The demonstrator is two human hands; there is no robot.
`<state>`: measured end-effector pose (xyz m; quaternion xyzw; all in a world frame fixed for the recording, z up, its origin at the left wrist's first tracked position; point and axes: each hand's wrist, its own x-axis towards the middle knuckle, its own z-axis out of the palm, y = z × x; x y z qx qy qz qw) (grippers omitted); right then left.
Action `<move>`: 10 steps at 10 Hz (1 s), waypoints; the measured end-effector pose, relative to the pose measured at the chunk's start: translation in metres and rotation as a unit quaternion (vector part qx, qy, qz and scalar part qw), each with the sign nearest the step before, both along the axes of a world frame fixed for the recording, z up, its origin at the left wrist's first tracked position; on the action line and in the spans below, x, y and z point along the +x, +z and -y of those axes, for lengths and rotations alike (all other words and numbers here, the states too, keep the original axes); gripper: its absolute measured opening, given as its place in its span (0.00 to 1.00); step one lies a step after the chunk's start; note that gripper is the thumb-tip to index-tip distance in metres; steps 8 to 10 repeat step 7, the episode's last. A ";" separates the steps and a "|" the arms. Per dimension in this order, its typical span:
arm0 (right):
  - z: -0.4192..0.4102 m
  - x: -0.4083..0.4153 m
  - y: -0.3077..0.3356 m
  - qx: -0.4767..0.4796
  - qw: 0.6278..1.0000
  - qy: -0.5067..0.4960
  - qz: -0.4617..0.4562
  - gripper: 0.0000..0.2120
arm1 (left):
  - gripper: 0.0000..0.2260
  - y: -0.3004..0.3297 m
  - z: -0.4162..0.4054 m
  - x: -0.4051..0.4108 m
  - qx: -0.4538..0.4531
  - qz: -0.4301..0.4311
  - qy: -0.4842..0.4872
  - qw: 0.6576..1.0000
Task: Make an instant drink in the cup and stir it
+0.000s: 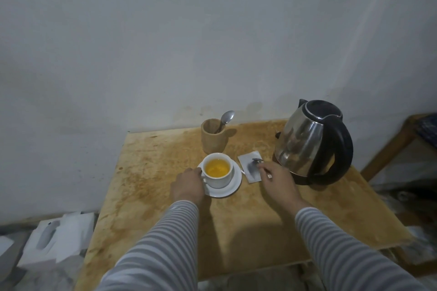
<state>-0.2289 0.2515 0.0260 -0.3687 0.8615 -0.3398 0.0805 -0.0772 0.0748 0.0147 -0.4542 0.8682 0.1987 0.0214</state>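
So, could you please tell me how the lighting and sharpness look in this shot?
Head view: dim, with a bluish wall. The kettle shows glare and reflections on its steel. The sleeves cast a soft shadow on the table near the front edge. The right hand and its spoon are slightly blurred; wide-angle bending shows at the frame edges.

Two spoons (226, 118) (257, 160), one cup (217, 170), one kettle (309, 139).
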 end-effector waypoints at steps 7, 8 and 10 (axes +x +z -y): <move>-0.031 0.025 -0.064 0.193 0.967 0.109 -0.124 0.31 | 0.21 -0.007 0.001 0.011 -0.004 -0.075 -0.027 0.997; -0.031 0.025 -0.064 0.193 0.967 0.109 -0.124 0.31 | 0.21 -0.007 0.001 0.011 -0.004 -0.075 -0.027 0.997; -0.031 0.025 -0.064 0.193 0.967 0.109 -0.124 0.31 | 0.21 -0.007 0.001 0.011 -0.004 -0.075 -0.027 0.997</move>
